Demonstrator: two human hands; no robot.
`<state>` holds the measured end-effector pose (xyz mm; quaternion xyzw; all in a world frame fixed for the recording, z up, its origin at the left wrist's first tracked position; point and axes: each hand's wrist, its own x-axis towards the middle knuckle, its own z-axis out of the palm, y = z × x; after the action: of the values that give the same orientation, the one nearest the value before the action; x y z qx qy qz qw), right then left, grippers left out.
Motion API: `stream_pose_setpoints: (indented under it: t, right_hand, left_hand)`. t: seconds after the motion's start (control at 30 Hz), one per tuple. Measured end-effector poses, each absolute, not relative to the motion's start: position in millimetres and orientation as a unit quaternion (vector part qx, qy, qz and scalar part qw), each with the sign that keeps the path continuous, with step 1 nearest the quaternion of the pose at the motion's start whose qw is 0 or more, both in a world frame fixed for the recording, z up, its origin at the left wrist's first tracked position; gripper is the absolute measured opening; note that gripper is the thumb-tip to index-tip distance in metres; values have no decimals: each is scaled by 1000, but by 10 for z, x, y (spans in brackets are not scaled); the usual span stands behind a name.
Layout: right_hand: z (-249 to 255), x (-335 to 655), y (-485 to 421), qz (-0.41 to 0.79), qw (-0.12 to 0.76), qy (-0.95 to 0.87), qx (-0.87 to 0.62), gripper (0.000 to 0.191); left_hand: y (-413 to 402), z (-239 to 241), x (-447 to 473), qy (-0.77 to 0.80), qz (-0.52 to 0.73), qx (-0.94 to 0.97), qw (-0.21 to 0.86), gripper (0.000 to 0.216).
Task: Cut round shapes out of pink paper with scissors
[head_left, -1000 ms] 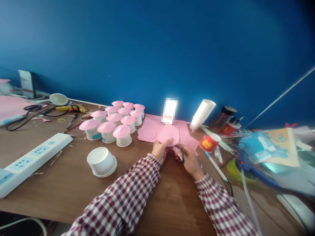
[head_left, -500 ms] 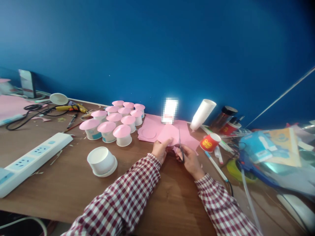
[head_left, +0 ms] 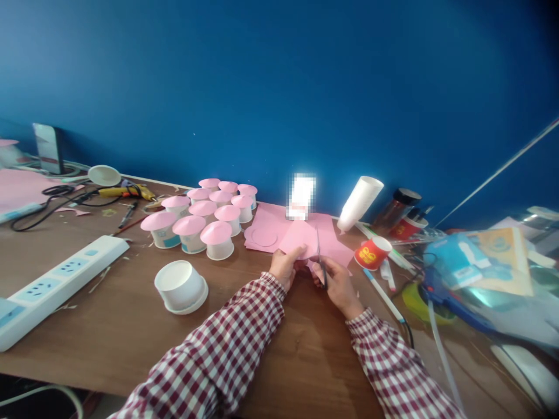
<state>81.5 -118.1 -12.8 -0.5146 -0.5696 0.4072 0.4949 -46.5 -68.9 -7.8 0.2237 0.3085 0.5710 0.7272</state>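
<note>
My left hand (head_left: 285,266) pinches the near edge of a sheet of pink paper (head_left: 297,237), thumb on top. In my right hand (head_left: 339,284) are scissors (head_left: 322,267) with dark handles, their blades pointing away from me at the right part of that sheet. Under and behind it lie more pink sheets (head_left: 266,218), one with a circle drawn or cut on it. To the left stand several white paper cups (head_left: 219,249) topped with pink paper cones (head_left: 216,232). Closer to me sits a white cup (head_left: 181,286) turned upside down in a wider rim.
A white power strip (head_left: 65,285) lies at the left, with a yellow glue gun (head_left: 126,192) behind it. On the right are a stack of white cups (head_left: 361,201), a red cup (head_left: 373,252), a pen (head_left: 384,295), a blue glue gun (head_left: 458,308) and packets (head_left: 502,262). A blue wall closes the back.
Both hands stay almost where they were, with the scissors still at the paper. Some clear plastic at the far right looks slightly shifted.
</note>
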Motion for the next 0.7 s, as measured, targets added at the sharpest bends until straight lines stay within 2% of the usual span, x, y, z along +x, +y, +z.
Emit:
stream_pose_setpoints:
  t: [0.7]
  right_hand:
    - [-104,862,-1191,390,478,-595,-515,36]
  left_hand:
    - [-700,-55,-445,302,576,216,728,35]
